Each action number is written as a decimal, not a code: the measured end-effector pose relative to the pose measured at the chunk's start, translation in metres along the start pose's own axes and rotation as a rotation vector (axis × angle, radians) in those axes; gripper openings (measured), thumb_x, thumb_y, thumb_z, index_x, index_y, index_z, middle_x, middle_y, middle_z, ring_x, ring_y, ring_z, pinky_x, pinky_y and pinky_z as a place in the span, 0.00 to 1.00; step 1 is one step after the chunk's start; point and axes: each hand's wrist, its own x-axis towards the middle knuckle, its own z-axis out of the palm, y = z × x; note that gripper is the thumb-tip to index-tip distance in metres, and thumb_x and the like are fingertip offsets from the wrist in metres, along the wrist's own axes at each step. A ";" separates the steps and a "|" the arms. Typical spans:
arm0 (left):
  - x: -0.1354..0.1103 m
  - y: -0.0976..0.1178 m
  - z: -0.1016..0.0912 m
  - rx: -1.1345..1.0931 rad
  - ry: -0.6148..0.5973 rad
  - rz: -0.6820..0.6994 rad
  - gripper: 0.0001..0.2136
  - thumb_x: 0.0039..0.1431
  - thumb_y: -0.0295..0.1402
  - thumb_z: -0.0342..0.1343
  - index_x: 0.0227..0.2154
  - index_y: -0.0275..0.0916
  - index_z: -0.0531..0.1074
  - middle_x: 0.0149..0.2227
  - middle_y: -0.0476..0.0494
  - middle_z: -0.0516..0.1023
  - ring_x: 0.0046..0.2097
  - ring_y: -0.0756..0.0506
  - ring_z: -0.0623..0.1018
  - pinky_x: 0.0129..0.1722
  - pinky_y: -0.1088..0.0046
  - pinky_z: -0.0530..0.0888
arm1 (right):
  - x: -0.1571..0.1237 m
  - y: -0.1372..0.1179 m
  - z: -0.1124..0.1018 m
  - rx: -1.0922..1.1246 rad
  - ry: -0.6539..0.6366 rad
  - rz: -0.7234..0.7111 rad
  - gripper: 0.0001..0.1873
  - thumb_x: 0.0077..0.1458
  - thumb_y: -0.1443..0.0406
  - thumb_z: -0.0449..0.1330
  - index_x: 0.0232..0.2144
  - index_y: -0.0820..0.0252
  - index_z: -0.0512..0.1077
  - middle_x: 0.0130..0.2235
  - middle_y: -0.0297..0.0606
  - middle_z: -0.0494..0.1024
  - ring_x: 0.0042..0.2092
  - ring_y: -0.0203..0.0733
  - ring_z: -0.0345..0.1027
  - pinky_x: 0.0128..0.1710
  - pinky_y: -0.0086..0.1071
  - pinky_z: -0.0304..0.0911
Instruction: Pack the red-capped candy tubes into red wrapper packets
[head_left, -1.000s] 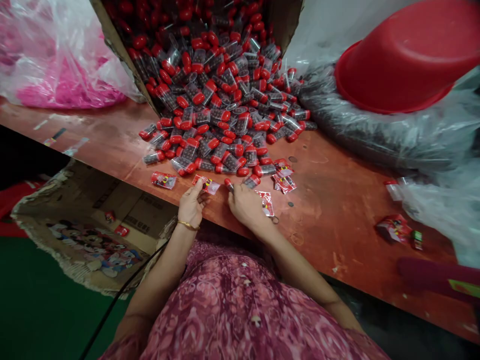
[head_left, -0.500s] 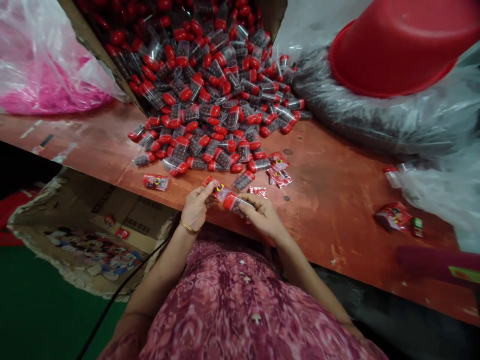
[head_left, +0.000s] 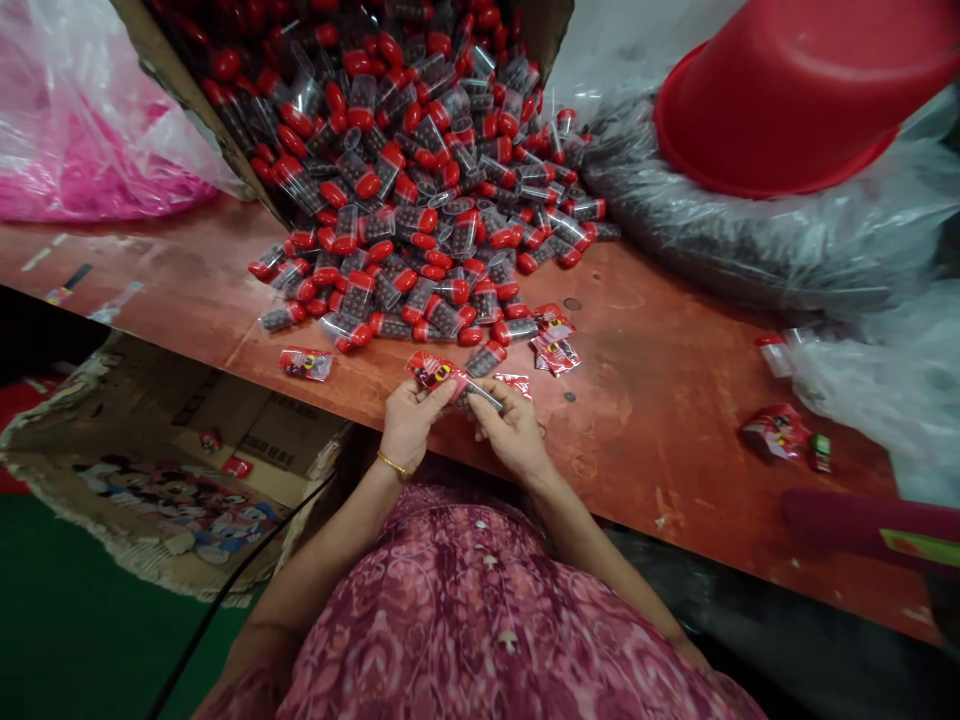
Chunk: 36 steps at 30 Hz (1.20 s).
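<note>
My left hand (head_left: pixel 409 418) pinches a small red printed sleeve packet (head_left: pixel 429 368) at the table's near edge. My right hand (head_left: pixel 510 430) grips a clear red-capped tube (head_left: pixel 474 393) whose end meets that packet. Both hands are closed and nearly touch. Just beyond them lies a big heap of red-capped tubes (head_left: pixel 420 220) filled with dark beads, spilling from a tipped cardboard box (head_left: pixel 187 100). A few more red packets (head_left: pixel 555 345) lie to the right of the heap, and one packet (head_left: pixel 305 362) lies to the left.
An upturned red basin (head_left: pixel 795 90) rests on a plastic bag of dark beads (head_left: pixel 750 240) at back right. A pink-filled plastic bag (head_left: pixel 82 150) sits back left. An open carton (head_left: pixel 187 440) stands on the floor below the reddish table (head_left: pixel 675 420). Loose packets (head_left: pixel 780 432) lie far right.
My right hand picked a tube from the table and brought it to the packet in my left hand; both hands now meet at the table edge.
</note>
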 end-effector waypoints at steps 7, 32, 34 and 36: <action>0.000 -0.001 -0.003 -0.051 -0.045 -0.036 0.13 0.34 0.36 0.67 0.22 0.34 0.72 0.23 0.49 0.75 0.25 0.54 0.72 0.28 0.79 0.67 | 0.000 0.000 0.009 -0.093 -0.041 -0.029 0.12 0.53 0.56 0.53 0.32 0.59 0.63 0.24 0.27 0.63 0.20 0.28 0.53 0.18 0.24 0.51; -0.006 -0.005 -0.002 -0.061 -0.095 -0.018 0.17 0.36 0.42 0.66 0.24 0.35 0.71 0.25 0.45 0.76 0.33 0.47 0.76 0.27 0.76 0.69 | 0.009 0.012 0.022 0.072 -0.075 -0.038 0.15 0.50 0.54 0.57 0.33 0.58 0.61 0.24 0.27 0.69 0.22 0.30 0.65 0.24 0.26 0.61; -0.010 -0.002 -0.007 -0.064 -0.088 -0.028 0.16 0.37 0.42 0.66 0.24 0.35 0.71 0.26 0.45 0.77 0.35 0.45 0.77 0.30 0.74 0.71 | 0.010 0.011 0.026 -0.009 -0.059 -0.072 0.15 0.50 0.54 0.58 0.32 0.58 0.62 0.23 0.28 0.70 0.22 0.31 0.64 0.24 0.26 0.61; -0.008 0.008 -0.021 -0.084 -0.003 0.020 0.14 0.40 0.41 0.65 0.26 0.37 0.72 0.29 0.46 0.78 0.38 0.46 0.77 0.36 0.74 0.72 | 0.011 0.007 0.024 -0.177 -0.030 -0.151 0.14 0.50 0.54 0.58 0.32 0.58 0.65 0.25 0.31 0.71 0.25 0.33 0.65 0.26 0.27 0.62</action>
